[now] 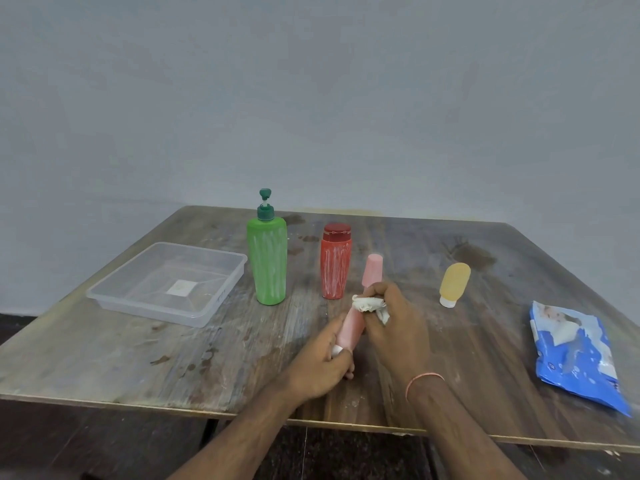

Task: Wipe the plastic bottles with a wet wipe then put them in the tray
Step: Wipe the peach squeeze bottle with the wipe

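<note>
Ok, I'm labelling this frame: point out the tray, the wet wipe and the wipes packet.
tray [104, 295]: head view, near left rim.
wet wipe [367, 304]: head view, crumpled middle, in the right hand.
wipes packet [575, 358]: head view, middle of the blue front.

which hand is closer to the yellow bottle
Right. The right hand, wiping the pink bottle with a wet wipe, sits just left of the yellow bottle. The left hand holds the pink bottle's lower end, farther away.
</note>
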### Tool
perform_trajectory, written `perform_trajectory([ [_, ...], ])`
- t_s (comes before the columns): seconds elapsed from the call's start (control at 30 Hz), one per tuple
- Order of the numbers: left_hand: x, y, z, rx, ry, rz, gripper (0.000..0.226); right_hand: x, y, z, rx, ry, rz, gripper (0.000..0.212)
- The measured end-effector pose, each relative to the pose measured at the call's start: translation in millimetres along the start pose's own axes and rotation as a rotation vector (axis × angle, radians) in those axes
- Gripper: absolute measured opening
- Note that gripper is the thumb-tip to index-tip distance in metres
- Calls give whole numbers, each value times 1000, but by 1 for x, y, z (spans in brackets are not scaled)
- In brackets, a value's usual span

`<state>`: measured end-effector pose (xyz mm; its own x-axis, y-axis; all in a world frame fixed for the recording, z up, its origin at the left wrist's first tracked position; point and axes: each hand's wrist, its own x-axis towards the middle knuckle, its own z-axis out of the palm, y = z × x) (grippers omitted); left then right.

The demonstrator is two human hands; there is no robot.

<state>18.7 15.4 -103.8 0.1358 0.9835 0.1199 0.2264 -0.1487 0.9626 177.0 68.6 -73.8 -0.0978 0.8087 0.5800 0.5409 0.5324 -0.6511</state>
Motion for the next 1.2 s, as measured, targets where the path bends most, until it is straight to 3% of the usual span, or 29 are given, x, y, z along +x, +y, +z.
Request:
perform_trajectory([
  [0.1, 0, -1, -1, 2, 3, 22, 77, -4, -2, 1, 0, -31, -48, 30],
  [0.2, 1, -1, -2, 0, 8, 22, 64, -14, -4, 0, -60, -147, -165, 44],
  [0.33, -4, 5, 1, -29, 13, 46, 71, -29, 1, -3, -137, -215, -237, 40],
  [0.57, -4, 3, -1, -19, 2, -7, 72, -4, -1, -5, -39, -71, -15, 34],
  [0.7, 0, 1, -1, -21, 21, -14, 71, -3, -5, -2, -15, -63, -4, 32],
  [0.87, 3, -2, -4, -165, -6, -38, 50, -18, 1, 4, -58, -154, -111, 34],
  [1.03, 2, -4, -1, -230, 5, -76, 77, -31, -5, 2, -201, -223, -300, 36],
  [1.2, 1, 0, 1, -370, 48, -96, 68, -47, -14, 6, -264, -350, -387, 18],
])
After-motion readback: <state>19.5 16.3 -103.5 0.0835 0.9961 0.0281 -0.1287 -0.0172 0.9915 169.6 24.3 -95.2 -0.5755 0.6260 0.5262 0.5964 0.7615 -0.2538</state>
